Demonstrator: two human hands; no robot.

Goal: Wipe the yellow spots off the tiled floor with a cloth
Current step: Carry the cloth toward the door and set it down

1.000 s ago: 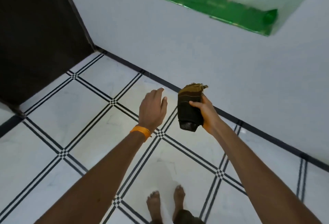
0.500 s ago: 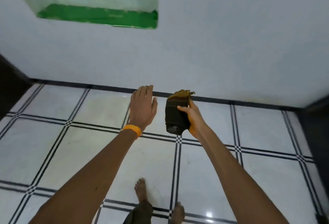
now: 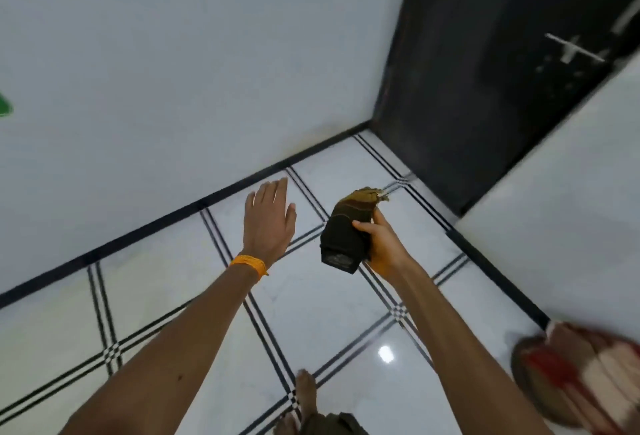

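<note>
My right hand (image 3: pixel 379 246) grips a folded dark cloth (image 3: pixel 343 234) with a yellow-brown stained top end, held in the air above the floor. My left hand (image 3: pixel 268 220) hovers just left of the cloth, palm down, fingers spread, holding nothing; an orange band circles its wrist. Below lies the white tiled floor (image 3: pixel 311 303) with black double lines. No yellow spot shows on the visible tiles.
White walls (image 3: pixel 173 71) with a black skirting close off the far side and the right. A dark door (image 3: pixel 485 71) stands in the corner at upper right. A round red-and-white mat (image 3: pixel 581 375) lies at lower right. My bare foot (image 3: pixel 306 393) is at the bottom.
The view has swung to the right: the green niche has slid out at the left, while the dark door and the mat have come in. Both hands keep their pose, cloth still held.
</note>
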